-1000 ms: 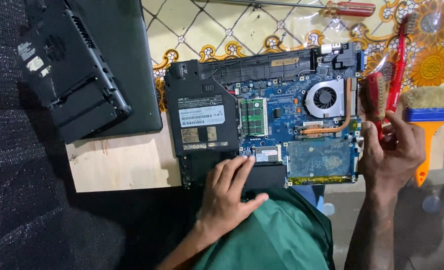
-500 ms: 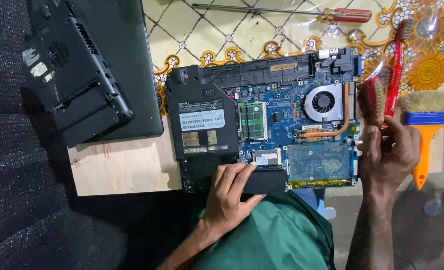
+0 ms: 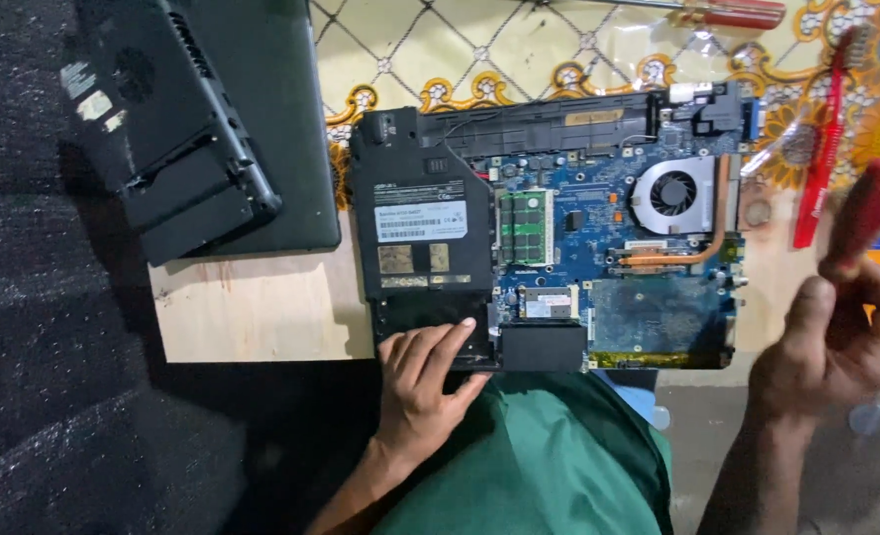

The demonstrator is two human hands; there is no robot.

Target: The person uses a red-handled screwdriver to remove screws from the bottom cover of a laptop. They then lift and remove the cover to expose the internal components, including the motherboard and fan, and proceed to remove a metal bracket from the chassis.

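Laptop base: opened laptop base (image 3: pixel 559 238) with its cover off, lying flat at the centre of the view on a pale wooden board (image 3: pixel 252 317), blue circuit board exposed.
Left grip: left hand (image 3: pixel 425 381) rests palm down on the base's near edge at about 6 o'clock, fingers spread flat over the black corner panel; it presses rather than grasps, nothing closed inside it.
Right grip: right hand (image 3: pixel 836 342) is at 4 o'clock of the base, off its right edge, fingers curled around a red handle (image 3: pixel 871 213); the handle is blurred, so it may be a brush, but I cannot tell for sure.
Just beside the left hand: a black rectangular block (image 3: pixel 544 347) sits in the near edge of the base, at 3 o'clock of the fingertips.
Black panel: a black cover section (image 3: pixel 422 223) with a white label fills the left part of the base, at 12 o'clock of the left hand.
Board parts: green memory module (image 3: pixel 526 226) near the middle; round cooling fan (image 3: pixel 672 193) at 2 o'clock, with a copper pipe curving below it.
Right of the base: a red toothbrush (image 3: pixel 821 149) lies upright in the view, between the fan and the red handle.
Far edge: a red-handled screwdriver (image 3: pixel 727 12) at 1 o'clock on the patterned yellow mat (image 3: pixel 519 50).
Left side: second black laptop (image 3: pixel 202 119), underside up, at 10 o'clock, well apart from both hands.
Near edge: green cloth (image 3: pixel 539 466) over the person's lap at 6 o'clock.
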